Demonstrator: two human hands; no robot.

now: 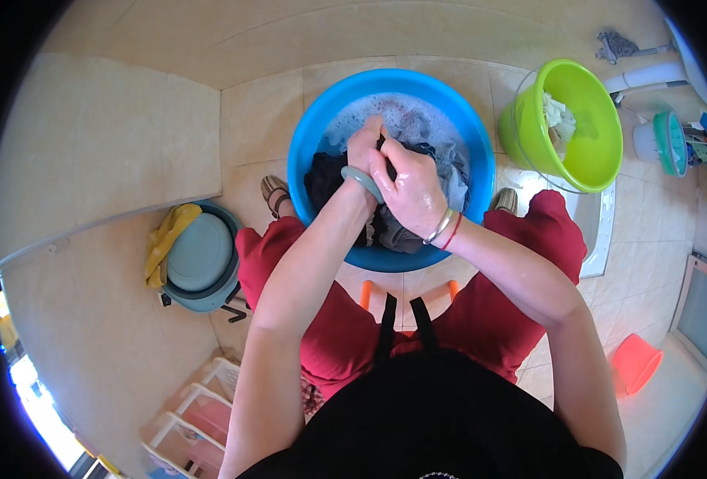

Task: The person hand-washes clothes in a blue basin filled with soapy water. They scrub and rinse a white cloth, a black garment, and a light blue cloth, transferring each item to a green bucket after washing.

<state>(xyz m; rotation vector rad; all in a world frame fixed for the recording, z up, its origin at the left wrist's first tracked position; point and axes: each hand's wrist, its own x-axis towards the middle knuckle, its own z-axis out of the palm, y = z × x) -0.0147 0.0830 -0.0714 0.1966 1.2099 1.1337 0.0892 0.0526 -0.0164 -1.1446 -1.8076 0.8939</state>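
A large blue basin [476, 128] stands between my feet, with foamy water [401, 113] along its far side. Dark clothes [325, 180] are heaped at its left, and pale grey cloth [454, 169] lies at its right. Above the heap my left hand [364, 145], a green bangle at its wrist, is closed on dark cloth [385, 160]. Wet with suds, my right hand [414, 188] is pressed against the left one and closed round the same cloth. Most of that cloth is hidden by my fingers.
A lime-green bucket [597, 120] with white cloth inside stands at the far right, beside a white floor pan [601, 231]. Folded grey-blue basins [199, 251] with a yellow cloth [170, 239] lean at the left. A white rack [198, 415] and a coral bucket [636, 364] are nearer me.
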